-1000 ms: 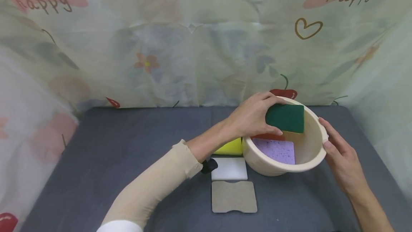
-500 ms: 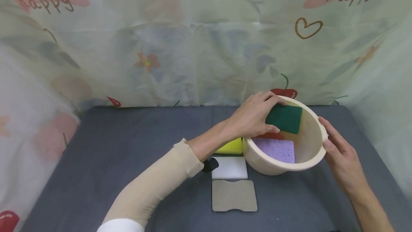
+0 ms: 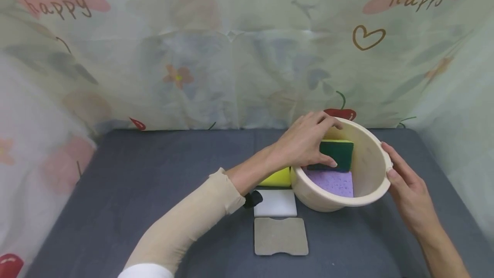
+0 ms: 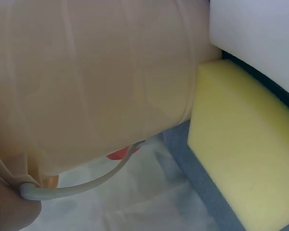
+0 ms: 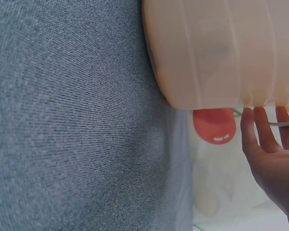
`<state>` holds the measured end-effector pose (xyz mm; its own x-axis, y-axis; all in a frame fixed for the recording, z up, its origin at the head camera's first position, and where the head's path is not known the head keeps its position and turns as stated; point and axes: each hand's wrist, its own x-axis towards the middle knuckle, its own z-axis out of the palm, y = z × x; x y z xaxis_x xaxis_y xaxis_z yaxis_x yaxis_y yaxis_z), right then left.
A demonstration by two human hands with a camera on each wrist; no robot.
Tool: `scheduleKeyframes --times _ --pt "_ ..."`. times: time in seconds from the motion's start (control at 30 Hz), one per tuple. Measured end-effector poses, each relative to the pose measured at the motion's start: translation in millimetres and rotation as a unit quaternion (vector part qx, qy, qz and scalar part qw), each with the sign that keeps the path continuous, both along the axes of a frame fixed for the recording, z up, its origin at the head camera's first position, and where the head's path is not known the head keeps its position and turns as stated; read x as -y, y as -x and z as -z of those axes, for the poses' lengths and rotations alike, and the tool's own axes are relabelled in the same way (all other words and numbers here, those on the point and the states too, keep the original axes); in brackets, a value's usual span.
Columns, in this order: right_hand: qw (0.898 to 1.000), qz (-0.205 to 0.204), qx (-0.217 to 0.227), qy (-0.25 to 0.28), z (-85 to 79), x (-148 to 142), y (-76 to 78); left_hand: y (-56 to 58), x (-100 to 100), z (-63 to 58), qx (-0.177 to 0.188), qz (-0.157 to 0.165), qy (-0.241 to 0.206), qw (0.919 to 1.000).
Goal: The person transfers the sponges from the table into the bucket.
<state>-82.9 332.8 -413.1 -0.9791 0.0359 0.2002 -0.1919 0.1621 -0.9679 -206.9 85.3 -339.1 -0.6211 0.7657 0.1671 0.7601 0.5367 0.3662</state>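
Note:
My left hand [image 3: 306, 138] reaches over the left rim of a cream plastic bucket [image 3: 372, 153]. Its thumb overlaps the green face of a yellow-and-green scouring sponge [image 3: 343, 151], while the visible fingertip stays above the sponge's yellow top edge. That sponge stands on edge inside, behind a purple sponge [image 3: 335, 183]. My right hand [image 3: 411, 192] grips the bucket's right side, thumb on the rim and fingers around the outside. In the right wrist view its fingers [image 5: 264, 134] meet the bucket wall.
Left of the bucket lie a yellow sponge [image 3: 278, 178], a white sponge [image 3: 275, 203] and a grey notched sponge [image 3: 281, 236] in a column. They rest on a dark grey tabletop [image 3: 173, 162]. A patterned curtain [image 3: 231, 76] hangs behind the table.
The green-faced sponge has dropped lower between my left thumb and fingers and now stands upright, hiding the red thing behind the purple sponge. Both hands and the bucket have stayed nearly still.

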Motion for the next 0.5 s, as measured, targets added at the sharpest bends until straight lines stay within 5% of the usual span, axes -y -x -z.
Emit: scheduleKeyframes --times 0.3,0.5 --pt "0.999 0.016 0.015 -0.03 0.8 0 -3.9 0.8 8 -0.1 0.044 0.013 -0.083 0.9955" --pt "0.999 0.017 0.016 -0.036 1.3 -1 -4.0 2.0 21 -1.9 0.023 0.013 -0.104 0.9942"
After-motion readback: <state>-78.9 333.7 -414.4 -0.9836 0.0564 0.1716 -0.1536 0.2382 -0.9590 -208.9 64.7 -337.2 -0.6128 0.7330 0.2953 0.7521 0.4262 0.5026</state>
